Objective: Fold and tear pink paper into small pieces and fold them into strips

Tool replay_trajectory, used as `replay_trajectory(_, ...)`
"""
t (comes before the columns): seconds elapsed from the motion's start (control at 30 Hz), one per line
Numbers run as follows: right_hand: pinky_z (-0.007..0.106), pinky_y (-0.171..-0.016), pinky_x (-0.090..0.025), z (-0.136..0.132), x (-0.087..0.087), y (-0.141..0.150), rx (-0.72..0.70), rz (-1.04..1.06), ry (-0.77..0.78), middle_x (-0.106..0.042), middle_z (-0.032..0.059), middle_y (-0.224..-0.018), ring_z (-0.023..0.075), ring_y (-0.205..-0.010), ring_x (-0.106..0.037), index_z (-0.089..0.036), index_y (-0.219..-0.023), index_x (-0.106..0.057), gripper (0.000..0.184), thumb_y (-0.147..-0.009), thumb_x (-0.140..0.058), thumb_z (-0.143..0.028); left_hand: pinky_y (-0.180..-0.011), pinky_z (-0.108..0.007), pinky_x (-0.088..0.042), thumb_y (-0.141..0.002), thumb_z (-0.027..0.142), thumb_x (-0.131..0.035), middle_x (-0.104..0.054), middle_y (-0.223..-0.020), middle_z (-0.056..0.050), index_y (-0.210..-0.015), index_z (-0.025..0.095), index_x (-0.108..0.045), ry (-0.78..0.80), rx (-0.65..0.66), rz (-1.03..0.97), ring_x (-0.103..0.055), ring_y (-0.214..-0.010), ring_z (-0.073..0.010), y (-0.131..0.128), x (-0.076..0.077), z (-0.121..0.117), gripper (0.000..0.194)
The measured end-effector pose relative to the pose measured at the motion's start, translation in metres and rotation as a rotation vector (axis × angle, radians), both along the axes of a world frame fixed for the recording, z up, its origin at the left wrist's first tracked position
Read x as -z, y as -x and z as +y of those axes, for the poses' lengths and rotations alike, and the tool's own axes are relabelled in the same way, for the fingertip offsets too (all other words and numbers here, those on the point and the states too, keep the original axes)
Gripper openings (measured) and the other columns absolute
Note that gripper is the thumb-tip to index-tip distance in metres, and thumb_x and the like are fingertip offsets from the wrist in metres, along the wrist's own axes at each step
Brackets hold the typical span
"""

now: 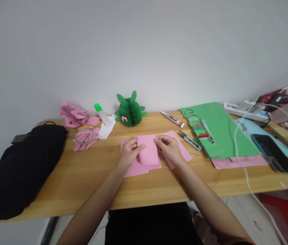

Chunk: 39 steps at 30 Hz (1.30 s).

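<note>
A folded piece of pink paper (147, 151) is held up between my two hands above the wooden table. My left hand (130, 153) grips its left edge, thumb across the front. At the upper right edge, my right hand (168, 147) pinches the same paper between thumb and fingers. Beneath and beside it lie flat pink sheets (136, 169), and another pink sheet (183, 149) sits partly under my right hand. Just right of that are blue-handled thread snips (189, 140). Behind my hands stands a green honeycomb-paper figure (130, 114) with a small pink bow.
A glue stick (102, 115), pink paper scraps (73, 115) and a ring (84, 135) are at the back left, near a black bag (29, 166). A glue tube (173, 119) lies behind the snips. Green sheets (225, 131), a phone (273, 153) and a white cable (246, 170) occupy the right.
</note>
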State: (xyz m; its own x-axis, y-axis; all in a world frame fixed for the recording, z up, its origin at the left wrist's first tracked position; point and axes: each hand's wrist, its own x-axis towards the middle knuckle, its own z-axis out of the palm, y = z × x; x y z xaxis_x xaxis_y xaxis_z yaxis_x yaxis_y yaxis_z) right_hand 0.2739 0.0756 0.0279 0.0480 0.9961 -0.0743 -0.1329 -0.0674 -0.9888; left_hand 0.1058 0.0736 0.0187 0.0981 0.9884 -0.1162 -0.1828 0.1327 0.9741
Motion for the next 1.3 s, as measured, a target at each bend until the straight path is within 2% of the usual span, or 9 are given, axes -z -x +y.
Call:
replay_trajectory(0.23,0.023,-0.043,-0.038,0.005,0.008,-0.002,0.007,0.024,0.006,-0.056,-0.0041,-0.049,0.0091,-0.044,-0.049,-0.016,-0.066,-0.066,0.034,-0.057,-0.08,-0.045,-0.069,-0.029,-0.053,-0.063,0.037,-0.077,-0.075,-0.083,-0.007,-0.084,0.014,-0.068,0.023,-0.017,0.03,-0.069,-0.077,-0.0196,0.001,0.004,0.003,0.033)
replay_trajectory(0.4,0.018,-0.045,-0.042,0.012,0.015,-0.017,0.083,0.065,0.011,-0.054,-0.0062,-0.056,0.005,-0.045,-0.048,-0.012,-0.075,-0.061,0.021,-0.081,-0.068,-0.03,-0.057,-0.028,-0.052,-0.07,0.043,-0.069,-0.073,-0.075,-0.007,-0.084,0.013,-0.067,0.023,-0.104,0.093,-0.067,-0.061,-0.017,0.008,0.008,0.01,0.033)
replay_trajectory(0.57,0.024,-0.059,-0.052,0.026,0.016,-0.051,0.309,0.204,0.023,-0.063,0.0012,-0.085,0.0093,-0.066,-0.059,-0.012,-0.097,-0.06,0.021,-0.091,-0.055,-0.031,-0.084,-0.034,-0.051,-0.073,0.027,-0.064,-0.072,-0.092,-0.008,-0.085,0.017,-0.062,-0.086,-0.302,0.217,-0.068,-0.088,-0.0194,0.02,0.014,0.018,0.016)
replay_trajectory(0.67,0.026,-0.063,-0.053,0.031,0.014,-0.065,0.421,0.314,0.034,-0.065,0.0012,-0.084,0.0103,-0.068,-0.061,-0.013,-0.093,-0.061,0.019,-0.09,-0.056,-0.03,-0.095,-0.034,-0.046,-0.075,0.014,-0.057,-0.069,-0.106,-0.008,-0.095,0.019,-0.062,-0.142,-0.374,0.301,-0.064,-0.102,-0.0187,0.026,0.018,0.022,0.021)
replay_trajectory(0.8,0.025,-0.059,-0.052,0.034,0.006,-0.071,0.455,0.435,0.052,-0.067,-0.0019,-0.068,0.0118,-0.06,-0.062,-0.018,-0.076,-0.062,0.01,-0.082,-0.063,-0.026,-0.092,-0.036,-0.047,-0.081,0.01,-0.054,-0.069,-0.1,-0.007,-0.096,0.018,-0.063,-0.174,-0.35,0.395,-0.065,-0.098,-0.0188,0.03,0.024,0.024,0.019)
replay_trajectory(0.87,0.025,-0.057,-0.052,0.034,0.0,-0.073,0.44,0.478,0.047,-0.068,-0.0019,-0.066,0.0131,-0.06,-0.063,-0.019,-0.074,-0.062,0.008,-0.077,-0.066,-0.025,-0.089,-0.039,-0.05,-0.087,0.018,-0.056,-0.067,-0.101,-0.007,-0.101,0.015,-0.062,-0.19,-0.331,0.446,-0.065,-0.095,-0.0192,0.031,0.027,0.026,0.016)
replay_trajectory(0.97,0.025,-0.055,-0.051,0.036,-0.012,-0.079,0.4,0.531,0.01,-0.067,-0.0022,-0.066,0.0137,-0.061,-0.062,-0.021,-0.075,-0.063,0.006,-0.075,-0.067,-0.026,-0.084,-0.042,-0.053,-0.09,0.031,-0.056,-0.062,-0.113,-0.008,-0.113,0.014,-0.057,-0.22,-0.311,0.535,-0.062,-0.096,-0.0201,0.036,0.03,0.028,0.029)
replay_trajectory(1.13,0.023,-0.051,-0.045,0.047,-0.027,-0.085,0.295,0.617,-0.083,-0.055,-0.005,-0.054,0.0101,-0.049,-0.049,-0.023,-0.062,-0.056,0.017,-0.079,-0.06,-0.024,-0.093,-0.045,-0.047,-0.091,0.03,-0.054,-0.062,-0.115,-0.009,-0.111,0.016,-0.061,-0.321,-0.3,0.71,-0.059,-0.105,-0.0231,0.042,0.025,0.028,0.025)
replay_trajectory(1.3,0.023,-0.044,-0.034,0.061,-0.017,-0.066,0.161,0.679,-0.151,-0.05,-0.0058,-0.054,0.0094,-0.044,-0.035,-0.025,-0.071,-0.059,0.009,-0.079,-0.062,-0.025,-0.104,-0.044,-0.037,-0.085,0.022,-0.053,-0.069,-0.111,-0.009,-0.096,0.021,-0.07,-0.5,-0.011,0.924,-0.059,-0.11,-0.0268,0.027,0.002,0.012,0.02)
